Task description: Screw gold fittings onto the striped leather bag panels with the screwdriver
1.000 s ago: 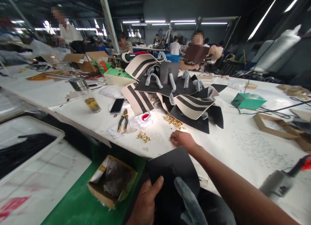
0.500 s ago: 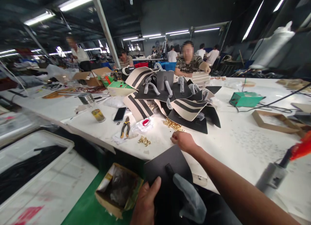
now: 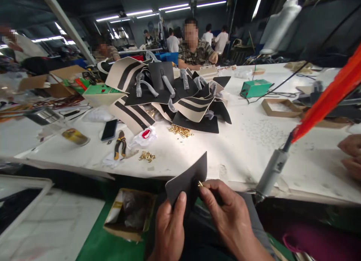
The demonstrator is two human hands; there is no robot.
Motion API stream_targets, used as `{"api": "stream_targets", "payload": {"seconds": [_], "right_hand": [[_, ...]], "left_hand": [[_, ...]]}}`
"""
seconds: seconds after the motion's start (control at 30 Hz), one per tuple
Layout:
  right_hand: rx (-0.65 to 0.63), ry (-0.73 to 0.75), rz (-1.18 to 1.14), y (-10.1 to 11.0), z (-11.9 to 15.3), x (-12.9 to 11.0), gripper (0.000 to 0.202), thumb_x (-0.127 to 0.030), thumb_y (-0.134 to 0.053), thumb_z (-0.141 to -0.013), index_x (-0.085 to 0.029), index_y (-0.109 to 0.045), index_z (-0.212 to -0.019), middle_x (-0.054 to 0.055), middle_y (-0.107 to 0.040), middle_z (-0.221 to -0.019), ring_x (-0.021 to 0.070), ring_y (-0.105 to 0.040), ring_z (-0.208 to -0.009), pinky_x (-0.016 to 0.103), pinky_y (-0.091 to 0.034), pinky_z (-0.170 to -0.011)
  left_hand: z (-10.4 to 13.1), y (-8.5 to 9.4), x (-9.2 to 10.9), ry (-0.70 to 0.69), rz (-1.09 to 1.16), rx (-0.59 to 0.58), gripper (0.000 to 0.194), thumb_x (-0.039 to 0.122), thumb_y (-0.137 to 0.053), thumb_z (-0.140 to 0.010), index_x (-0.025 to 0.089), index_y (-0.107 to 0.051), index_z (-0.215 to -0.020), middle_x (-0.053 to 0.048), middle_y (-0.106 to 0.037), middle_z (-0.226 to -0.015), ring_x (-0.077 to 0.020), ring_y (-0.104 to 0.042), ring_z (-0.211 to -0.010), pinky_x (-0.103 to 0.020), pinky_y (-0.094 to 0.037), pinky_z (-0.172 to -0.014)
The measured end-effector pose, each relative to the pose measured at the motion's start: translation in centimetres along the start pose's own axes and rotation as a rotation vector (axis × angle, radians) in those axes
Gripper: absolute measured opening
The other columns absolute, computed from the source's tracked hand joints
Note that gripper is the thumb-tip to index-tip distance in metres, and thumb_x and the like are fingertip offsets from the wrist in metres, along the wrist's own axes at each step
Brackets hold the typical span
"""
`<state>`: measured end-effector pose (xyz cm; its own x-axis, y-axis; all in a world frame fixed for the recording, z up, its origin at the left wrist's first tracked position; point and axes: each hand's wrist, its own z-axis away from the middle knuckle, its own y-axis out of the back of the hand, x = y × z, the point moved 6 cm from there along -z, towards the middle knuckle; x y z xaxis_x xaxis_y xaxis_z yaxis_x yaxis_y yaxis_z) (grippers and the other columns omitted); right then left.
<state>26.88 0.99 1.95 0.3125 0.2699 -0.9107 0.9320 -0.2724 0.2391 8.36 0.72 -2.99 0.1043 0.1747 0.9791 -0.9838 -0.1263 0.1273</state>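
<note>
My left hand (image 3: pixel 172 223) grips the lower edge of a black panel (image 3: pixel 180 186), thumb on its face, and holds it tilted in front of the table edge. Between the thumb and forefinger of my right hand (image 3: pixel 231 212) is a small gold metal fitting (image 3: pixel 200 184), held against the panel near its dark strap. The panel's lower part is hidden by my hands. Beyond, a heap of gold fittings (image 3: pixel 180 131) and a smaller heap (image 3: pixel 147 156) lie on the white table (image 3: pixel 175 165). A pile of black and cream striped panels (image 3: pixel 194 107) with plastic-wrapped strips stands behind them.
Pliers (image 3: pixel 120 145), a phone (image 3: pixel 109 130) and a tilted-looking glass (image 3: pixel 75 136) lie left. A grey tool (image 3: pixel 271 174) with an orange-red strip hangs at right. Another person's hand (image 3: pixel 352 156) rests at the right edge. A cardboard box (image 3: pixel 108 228) stands below.
My right hand has come back from beside the gold heap to the panel, now with a gold fitting in its fingers. The panel is turned more edge-on. The view has swung right.
</note>
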Motion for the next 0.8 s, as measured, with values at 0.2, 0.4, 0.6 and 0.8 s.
{"api": "stream_targets", "payload": {"seconds": [0.2, 0.4, 0.6, 0.8], "right_hand": [[0.028, -0.087, -0.024, -0.8, 1.8, 2.9, 0.022, -0.039, -0.064, -0.105, -0.024, -0.074, -0.093, 0.001, -0.074, -0.078, 0.0169, -0.069, -0.067, 0.025, -0.055, -0.063], [0.059, -0.038, -0.024, -0.7, 2.2, 2.7, 0.017, -0.034, -0.066, -0.104, -0.025, -0.075, -0.093, 0.002, -0.076, -0.085, 0.0195, -0.072, -0.077, 0.028, -0.057, -0.07], [0.064, 0.013, 0.017, -0.3, 2.1, 2.6, 0.014, -0.029, -0.067, -0.104, -0.026, -0.074, -0.093, 0.001, -0.075, -0.084, 0.0178, -0.071, -0.075, 0.027, -0.057, -0.07], [0.033, 0.105, 0.032, -0.4, 1.7, 2.1, 0.011, -0.022, -0.067, -0.104, -0.026, -0.077, -0.1, 0.002, -0.078, -0.088, 0.0184, -0.074, -0.078, 0.028, -0.059, -0.073]], "left_hand": [[1.1, -1.1, -0.5, 0.109, 0.089, 0.004, 0.075, 0.079, -0.073, -0.083, 0.015, -0.084, -0.12, -0.014, -0.084, -0.117, -0.0353, -0.076, -0.112, -0.035, -0.062, -0.099], [1.8, -1.0, -0.2, 0.099, 0.126, 0.05, 0.064, 0.074, -0.077, -0.083, 0.02, -0.086, -0.117, -0.011, -0.084, -0.117, -0.0372, -0.075, -0.115, -0.038, -0.062, -0.102], [2.2, -1.0, -0.6, 0.05, 0.052, 0.03, 0.055, 0.068, -0.074, -0.089, 0.02, -0.087, -0.113, -0.012, -0.083, -0.118, -0.0377, -0.074, -0.117, -0.038, -0.06, -0.103], [2.8, -1.5, -0.2, -0.049, 0.003, -0.009, 0.048, 0.06, -0.078, -0.089, 0.019, -0.086, -0.113, -0.014, -0.083, -0.116, -0.0416, -0.068, -0.128, -0.043, -0.053, -0.113]]}}
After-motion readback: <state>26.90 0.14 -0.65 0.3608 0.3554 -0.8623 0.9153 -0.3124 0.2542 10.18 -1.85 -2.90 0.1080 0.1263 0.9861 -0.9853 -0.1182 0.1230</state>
